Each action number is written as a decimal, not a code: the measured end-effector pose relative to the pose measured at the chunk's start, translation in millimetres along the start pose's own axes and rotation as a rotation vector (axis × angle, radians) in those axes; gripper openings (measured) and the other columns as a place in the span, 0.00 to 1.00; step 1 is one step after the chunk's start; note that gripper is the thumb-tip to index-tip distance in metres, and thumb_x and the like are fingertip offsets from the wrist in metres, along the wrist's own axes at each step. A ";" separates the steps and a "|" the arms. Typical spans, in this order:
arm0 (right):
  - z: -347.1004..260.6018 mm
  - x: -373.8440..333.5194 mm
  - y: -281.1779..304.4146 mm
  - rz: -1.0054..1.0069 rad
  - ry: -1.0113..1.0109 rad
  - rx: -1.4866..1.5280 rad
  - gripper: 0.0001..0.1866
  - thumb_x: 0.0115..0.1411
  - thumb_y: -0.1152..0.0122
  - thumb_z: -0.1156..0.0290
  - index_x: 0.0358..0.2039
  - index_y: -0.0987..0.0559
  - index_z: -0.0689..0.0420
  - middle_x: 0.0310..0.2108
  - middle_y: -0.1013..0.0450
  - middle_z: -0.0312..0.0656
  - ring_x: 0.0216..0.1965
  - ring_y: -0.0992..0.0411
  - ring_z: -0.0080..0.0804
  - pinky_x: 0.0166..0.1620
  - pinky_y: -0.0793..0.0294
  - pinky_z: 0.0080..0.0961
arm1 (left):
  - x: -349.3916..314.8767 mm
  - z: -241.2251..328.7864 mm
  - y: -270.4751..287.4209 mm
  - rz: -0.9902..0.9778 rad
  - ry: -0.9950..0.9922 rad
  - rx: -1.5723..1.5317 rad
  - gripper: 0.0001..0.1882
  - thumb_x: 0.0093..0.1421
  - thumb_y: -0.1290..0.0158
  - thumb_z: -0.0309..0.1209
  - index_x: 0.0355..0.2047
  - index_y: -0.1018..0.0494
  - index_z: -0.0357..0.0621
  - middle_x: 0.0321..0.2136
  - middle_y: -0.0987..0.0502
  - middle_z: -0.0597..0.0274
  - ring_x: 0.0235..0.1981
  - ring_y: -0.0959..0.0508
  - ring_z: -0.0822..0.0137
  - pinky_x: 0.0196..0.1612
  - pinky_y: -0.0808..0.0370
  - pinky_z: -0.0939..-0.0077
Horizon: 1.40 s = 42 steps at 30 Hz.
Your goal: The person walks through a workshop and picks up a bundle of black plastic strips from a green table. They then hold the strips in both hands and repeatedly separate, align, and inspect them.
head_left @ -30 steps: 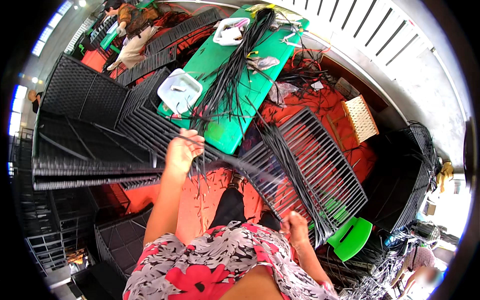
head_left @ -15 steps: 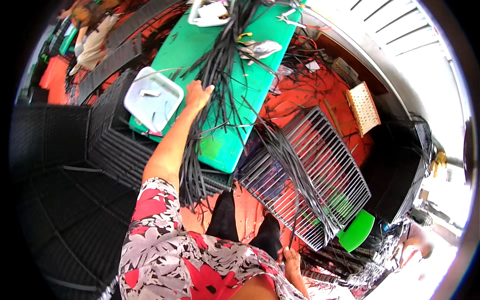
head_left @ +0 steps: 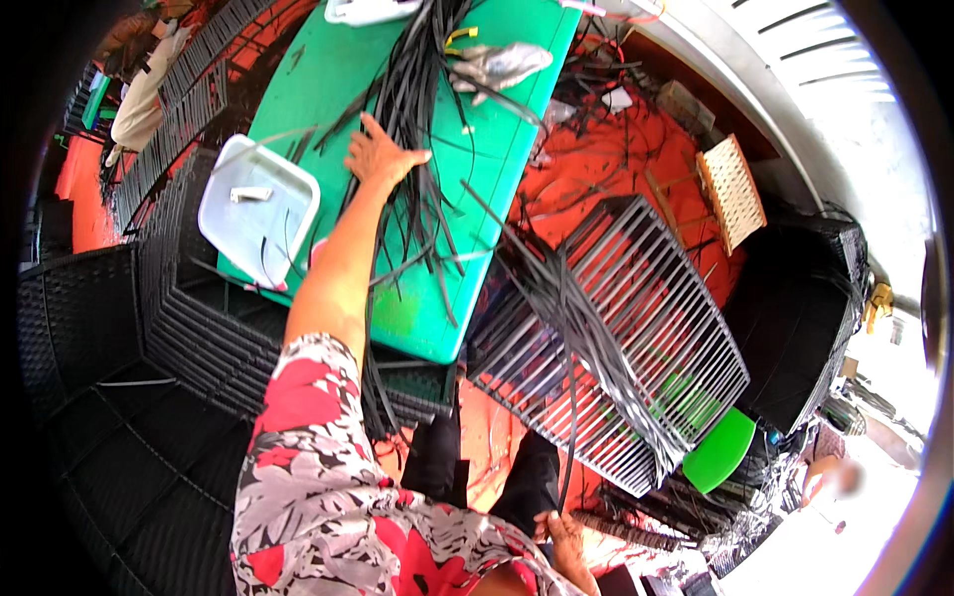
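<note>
My left hand [head_left: 383,157] reaches over the green table [head_left: 417,328], its fingers spread at the edge of a bundle of long black flat strips [head_left: 409,84]. Most of these strips lie along the table, and a few hang past its near end. Low by my right leg, my right hand [head_left: 564,546] is closed on the end of one black strip [head_left: 570,427]. That strip runs up to a second bundle of strips [head_left: 581,328], draped across a grey slatted frame [head_left: 686,318].
A white plastic tub [head_left: 260,214] with a small pale piece inside stands on the table's left. Farther back lie a greyish cloth-like item [head_left: 502,65] and a yellow-handled tool [head_left: 459,38]. Dark woven furniture [head_left: 149,447] fills the left; a bright green panel [head_left: 719,452] sits right.
My left hand's fingers have spread apart, and the hand is slightly farther up the table. The table bundle has shifted away from me, with fewer strips hanging off the near end.
</note>
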State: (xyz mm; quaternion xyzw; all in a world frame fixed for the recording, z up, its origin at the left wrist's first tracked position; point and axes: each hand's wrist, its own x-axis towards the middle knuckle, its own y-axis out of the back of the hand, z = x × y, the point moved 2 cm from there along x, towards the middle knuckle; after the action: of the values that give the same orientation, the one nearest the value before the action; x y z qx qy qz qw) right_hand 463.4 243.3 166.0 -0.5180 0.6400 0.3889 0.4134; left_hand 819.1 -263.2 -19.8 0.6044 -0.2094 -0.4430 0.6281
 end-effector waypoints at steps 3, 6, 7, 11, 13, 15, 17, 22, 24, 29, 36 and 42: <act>-23.0 2.6 -6.8 -0.012 0.057 -0.046 0.18 0.61 0.53 0.61 0.30 0.24 0.63 0.20 0.30 0.37 0.21 0.31 0.22 0.27 0.29 0.19 | 4.1 -3.2 0.7 0.080 0.043 -0.131 0.48 0.40 0.40 0.39 0.58 0.53 0.38 0.51 0.37 0.43 0.52 0.35 0.51 0.50 0.38 0.55; -40.6 12.5 -8.3 -0.025 0.100 -0.016 0.18 0.62 0.54 0.61 0.30 0.24 0.64 0.19 0.30 0.38 0.21 0.31 0.23 0.26 0.29 0.20 | 19.3 -17.2 -1.7 -0.049 0.022 -0.225 0.20 0.43 0.51 0.28 0.39 0.33 0.35 0.37 0.27 0.42 0.40 0.27 0.46 0.42 0.31 0.57; -50.7 15.2 -11.1 -0.027 0.109 -0.013 0.18 0.62 0.54 0.62 0.30 0.24 0.65 0.19 0.30 0.39 0.21 0.31 0.24 0.26 0.29 0.20 | 12.1 -14.6 3.7 0.033 -0.042 -0.211 0.13 0.43 0.53 0.26 0.31 0.29 0.34 0.33 0.26 0.41 0.38 0.26 0.44 0.40 0.30 0.57; -129.0 25.8 -37.8 -0.109 0.273 0.184 0.14 0.60 0.53 0.66 0.29 0.27 0.66 0.16 0.32 0.40 0.18 0.33 0.27 0.24 0.32 0.21 | -14.3 -7.9 43.5 -0.017 -0.055 -0.269 0.11 0.44 0.54 0.26 0.29 0.29 0.36 0.33 0.26 0.41 0.38 0.27 0.43 0.42 0.31 0.56; -178.5 38.3 -60.8 -0.190 0.352 0.339 0.12 0.59 0.51 0.67 0.29 0.29 0.65 0.16 0.34 0.40 0.16 0.35 0.28 0.24 0.33 0.22 | -40.6 -3.3 73.0 -0.043 -0.072 -0.249 0.12 0.44 0.53 0.27 0.30 0.29 0.37 0.32 0.26 0.42 0.38 0.27 0.44 0.42 0.31 0.55; -224.9 66.4 -87.6 -0.303 0.483 0.283 0.11 0.58 0.51 0.67 0.29 0.29 0.63 0.18 0.34 0.39 0.18 0.35 0.27 0.23 0.34 0.22 | -69.5 -4.8 97.1 -0.044 -0.117 -0.262 0.12 0.45 0.52 0.27 0.31 0.31 0.34 0.31 0.26 0.40 0.38 0.27 0.43 0.42 0.32 0.54; -270.9 102.5 -133.6 -0.318 0.479 0.210 0.11 0.59 0.51 0.66 0.35 0.30 0.62 0.24 0.30 0.40 0.22 0.32 0.24 0.20 0.38 0.17 | -99.7 -15.6 111.9 0.016 -0.150 -0.251 0.12 0.44 0.51 0.28 0.29 0.33 0.33 0.28 0.27 0.37 0.34 0.27 0.41 0.39 0.32 0.51; -343.5 202.0 -233.9 -0.145 0.409 -0.011 0.31 0.50 0.44 0.42 0.42 0.30 0.58 0.32 0.31 0.36 0.25 0.33 0.26 0.20 0.39 0.22 | -196.9 -14.9 138.4 -0.033 -0.289 -0.250 0.14 0.45 0.47 0.29 0.29 0.36 0.36 0.23 0.27 0.43 0.28 0.26 0.43 0.32 0.32 0.50; -353.1 208.3 -261.2 -0.338 0.312 0.177 0.27 0.47 0.40 0.44 0.35 0.28 0.56 0.26 0.30 0.36 0.23 0.32 0.26 0.23 0.34 0.24 | -234.2 -18.9 135.5 -0.053 -0.328 -0.308 0.13 0.43 0.47 0.28 0.27 0.38 0.37 0.19 0.29 0.42 0.24 0.27 0.42 0.28 0.33 0.49; -320.6 201.9 -249.9 -0.535 0.207 0.378 0.13 0.48 0.39 0.68 0.32 0.26 0.61 0.25 0.26 0.42 0.17 0.30 0.30 0.21 0.25 0.25 | -269.0 -21.6 122.6 -0.355 -0.513 -0.362 0.15 0.44 0.46 0.32 0.28 0.36 0.37 0.23 0.27 0.43 0.27 0.27 0.42 0.32 0.31 0.52; -274.8 123.1 -173.9 -0.312 0.200 0.184 0.25 0.43 0.40 0.80 0.45 0.34 0.62 0.32 0.29 0.44 0.28 0.28 0.37 0.34 0.25 0.34 | -125.6 -17.4 171.2 -0.079 -0.341 -1.198 0.10 0.53 0.47 0.36 0.27 0.30 0.41 0.20 0.31 0.68 0.20 0.34 0.78 0.25 0.35 0.84; -208.7 80.8 -151.9 -0.416 0.124 0.204 0.28 0.41 0.36 0.80 0.45 0.32 0.63 0.33 0.28 0.42 0.32 0.28 0.30 0.37 0.25 0.29 | 31.0 -0.2 37.0 -0.339 -0.033 -1.000 0.36 0.44 0.49 0.64 0.33 0.30 0.39 0.25 0.28 0.61 0.22 0.31 0.65 0.27 0.32 0.67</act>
State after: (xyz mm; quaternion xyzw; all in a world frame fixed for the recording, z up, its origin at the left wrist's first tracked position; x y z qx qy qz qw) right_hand 576.8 -2.0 154.4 -0.6172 0.5794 0.1962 0.4949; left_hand 846.6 -292.7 6.7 0.2495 0.1183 -0.5934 0.7560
